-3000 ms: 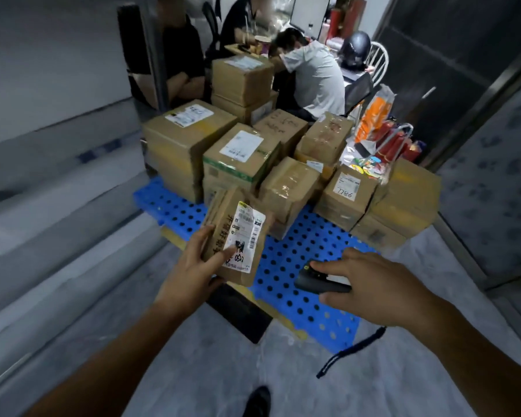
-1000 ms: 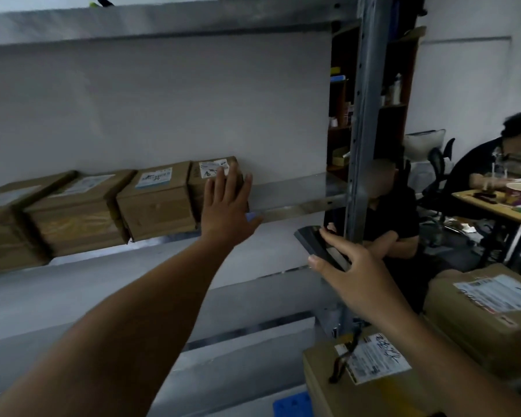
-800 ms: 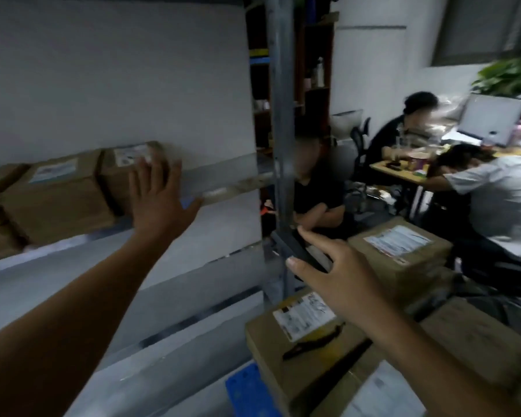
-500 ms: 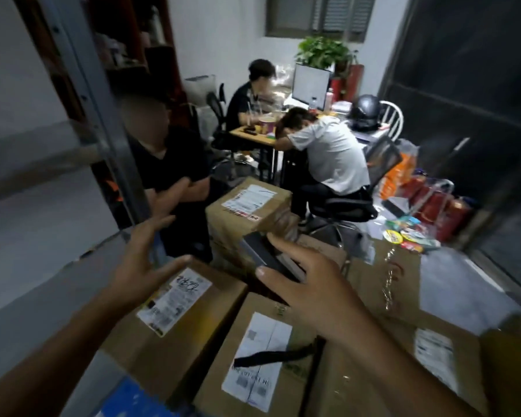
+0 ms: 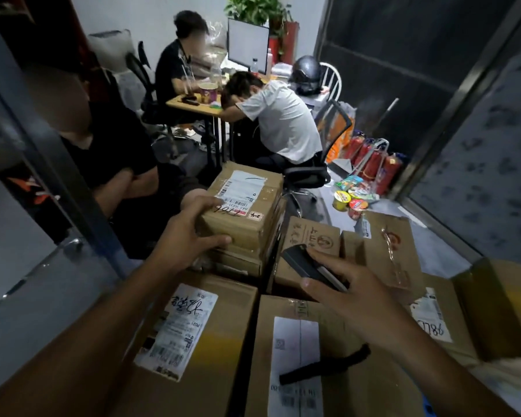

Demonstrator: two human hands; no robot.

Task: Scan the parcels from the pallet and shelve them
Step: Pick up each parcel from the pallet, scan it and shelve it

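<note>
A pile of brown cardboard parcels fills the lower half of the view. My left hand [image 5: 190, 236] grips the near left corner of the top parcel [image 5: 247, 212], a box with a white label that sits on a stack at the middle. My right hand [image 5: 352, 284] holds a dark handheld scanner [image 5: 309, 266] above two large labelled boxes [image 5: 301, 356], its strap hanging down over the right one. The pallet itself is hidden under the boxes.
The metal shelf upright [image 5: 51, 164] runs down the left side. A person in black [image 5: 109, 152] sits just behind it. Two more people sit at a desk [image 5: 199, 105] beyond. Red extinguishers [image 5: 373, 161] and snack cups [image 5: 349, 200] lie on the floor at right.
I set a small parcel on the shelf, then turned right and down to the pile. My left hand, open a moment ago, now grips the top parcel. The scanner stays in my right hand.
</note>
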